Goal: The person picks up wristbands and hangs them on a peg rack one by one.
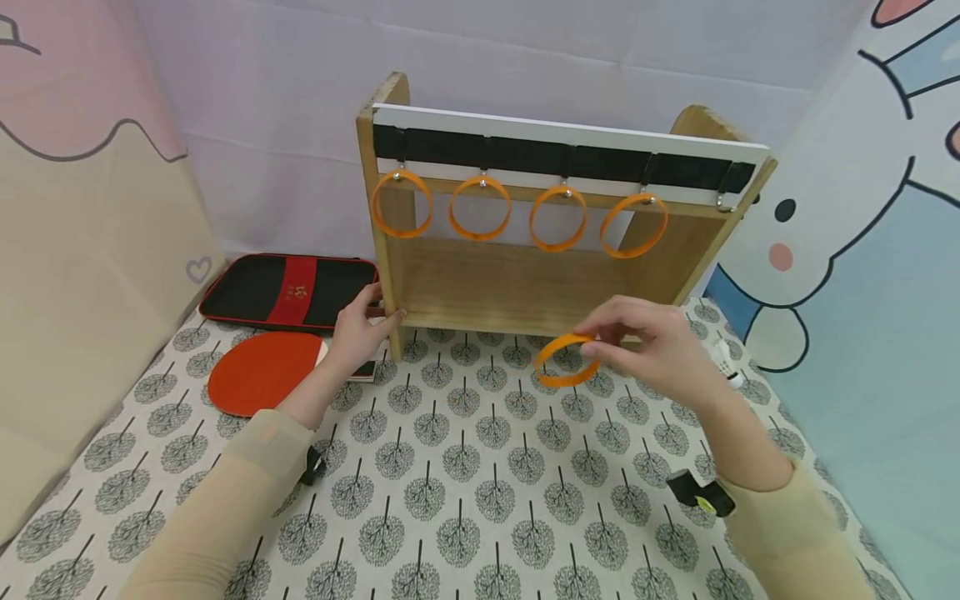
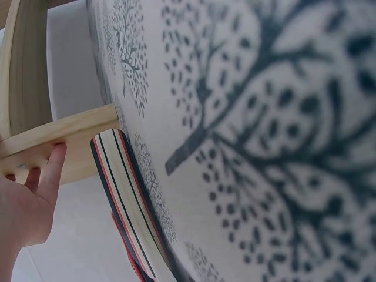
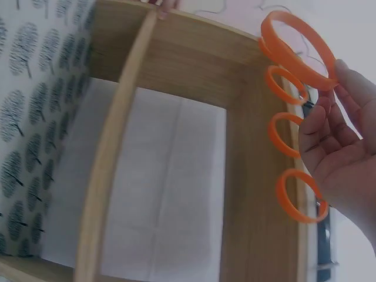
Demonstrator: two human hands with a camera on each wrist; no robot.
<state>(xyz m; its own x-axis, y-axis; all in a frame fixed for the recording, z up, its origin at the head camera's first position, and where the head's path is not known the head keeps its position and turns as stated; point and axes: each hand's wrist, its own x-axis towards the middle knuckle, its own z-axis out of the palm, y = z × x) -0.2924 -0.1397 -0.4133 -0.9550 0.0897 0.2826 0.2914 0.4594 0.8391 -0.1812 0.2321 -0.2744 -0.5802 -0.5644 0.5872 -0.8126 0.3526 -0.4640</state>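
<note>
My right hand (image 1: 652, 346) pinches an orange ring (image 1: 564, 382) between thumb and fingers, in front of the rack's lower right part. In the right wrist view that ring (image 3: 314, 76) tilts at the fingertips. The left hand (image 1: 356, 329) grips the left side panel of a wooden rack (image 1: 480, 279), thumb at the front edge. The left wrist view shows fingers (image 2: 54, 170) against the panel's outer face. Several orange rings (image 1: 480, 237) hang from hooks on the rack's white-and-black top bar (image 1: 525, 153). The bar's rightmost hook (image 1: 723, 204) carries no ring.
A red table tennis paddle (image 1: 262, 372) lies by the left forearm, its layered edge (image 2: 126, 188) near the left hand. Behind it is a black case (image 1: 255, 287) with a red band. A small white object (image 1: 723, 360) lies at right on the tree-patterned cloth (image 1: 465, 467).
</note>
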